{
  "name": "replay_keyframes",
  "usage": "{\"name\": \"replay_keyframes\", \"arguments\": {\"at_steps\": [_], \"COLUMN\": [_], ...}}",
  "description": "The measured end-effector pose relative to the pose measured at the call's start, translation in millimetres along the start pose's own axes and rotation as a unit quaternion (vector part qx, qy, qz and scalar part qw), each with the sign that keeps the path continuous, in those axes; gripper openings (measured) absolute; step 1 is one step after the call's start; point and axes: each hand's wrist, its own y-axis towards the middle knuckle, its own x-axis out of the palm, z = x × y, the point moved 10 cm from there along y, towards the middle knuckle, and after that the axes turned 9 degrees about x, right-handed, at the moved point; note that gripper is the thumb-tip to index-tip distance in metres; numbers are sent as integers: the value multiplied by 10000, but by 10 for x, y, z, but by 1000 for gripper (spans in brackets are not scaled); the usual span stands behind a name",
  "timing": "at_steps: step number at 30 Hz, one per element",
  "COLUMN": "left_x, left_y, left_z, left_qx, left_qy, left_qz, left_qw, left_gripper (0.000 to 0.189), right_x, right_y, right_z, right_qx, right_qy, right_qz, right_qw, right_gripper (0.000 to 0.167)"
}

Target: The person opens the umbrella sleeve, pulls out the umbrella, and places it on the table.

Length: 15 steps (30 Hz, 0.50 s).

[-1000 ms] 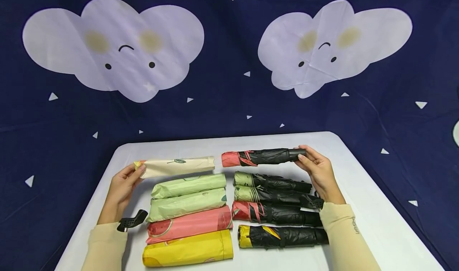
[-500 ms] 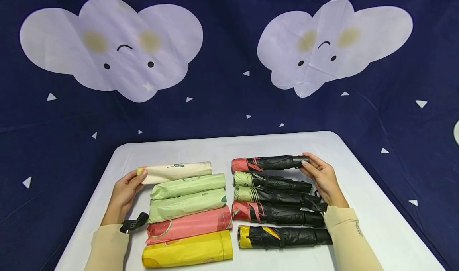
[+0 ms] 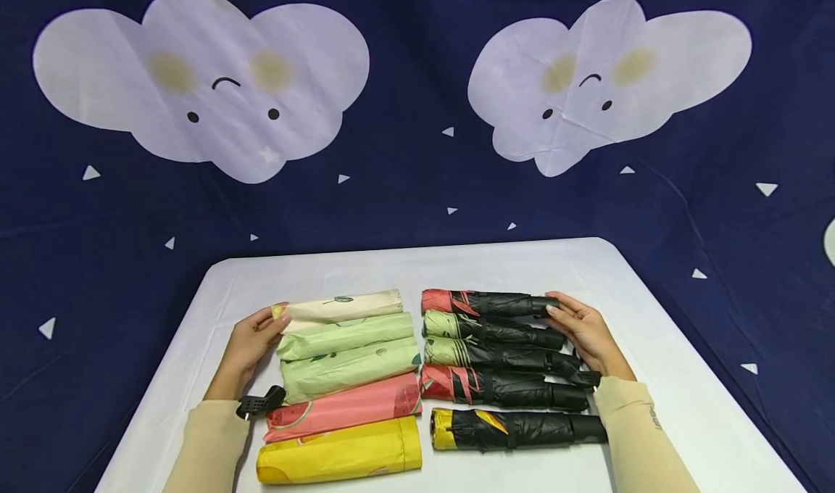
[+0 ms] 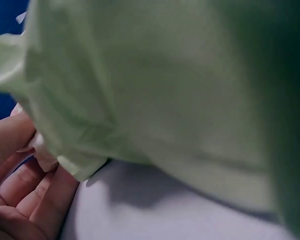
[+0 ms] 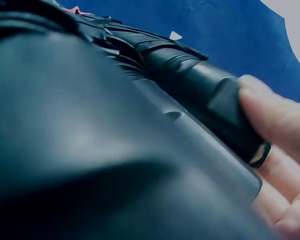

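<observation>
At the far end of the left column in the head view lies a cream umbrella sleeve with a leaf print. My left hand pinches its left end between thumb and fingers. Across from it, a folded red-and-black umbrella lies at the far end of the right column. The right hand grips the end of its black handle, and the thumb shows on that handle in the right wrist view. A pale green sleeve fills most of the left wrist view and hides much of the cream one.
Nearer me on the white table lie two green sleeves, a pink watermelon sleeve and a yellow sleeve. Beside them are two green-and-black umbrellas, another red-and-black umbrella and a yellow-and-black umbrella. A dark blue cloth hangs behind.
The cream sleeve has moved right, close against the green sleeve, with my left hand on it. The umbrella in my right hand has come down nearer me, beside the other umbrellas.
</observation>
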Motion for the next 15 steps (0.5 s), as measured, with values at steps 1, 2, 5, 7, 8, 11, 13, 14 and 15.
{"name": "replay_keyframes", "arguments": {"at_steps": [1,2,5,7,8,11,13,14,15], "left_x": [19,32,64,73,70,77,72,66,59], "left_y": [-2,-4,-19,-28,-31,-46,-56,-60,-67], "left_z": [28,54,142,191,212,266,296,305,310], "left_qx": [59,118,287,390,422,501,527,530,524], "left_qy": [129,285,906,1417,1617,1905,1897,1858,1840], "left_qz": [-48,-91,-197,-275,-290,-402,-454,-472,-499], "left_qw": [9999,9995,9953,9888,9855,9796,9794,9800,9803], "left_gripper": [58,58,60,63,64,68,71,73,74], "right_x": [4,11,26,34,38,46,52,49,48], "right_y": [6,11,18,15,12,0,-6,-7,-10], "right_z": [16,33,69,80,79,58,43,36,27], "right_qx": [79,166,371,462,474,446,420,398,380], "right_qy": [-183,-376,-872,-1058,-1133,-1277,-1409,-1502,-1600], "right_qz": [40,64,157,194,188,180,134,133,134], "right_qw": [9998,9991,9954,9931,9922,9906,9890,9878,9863], "right_gripper": [46,48,55,57,58,57,57,56,56]}}
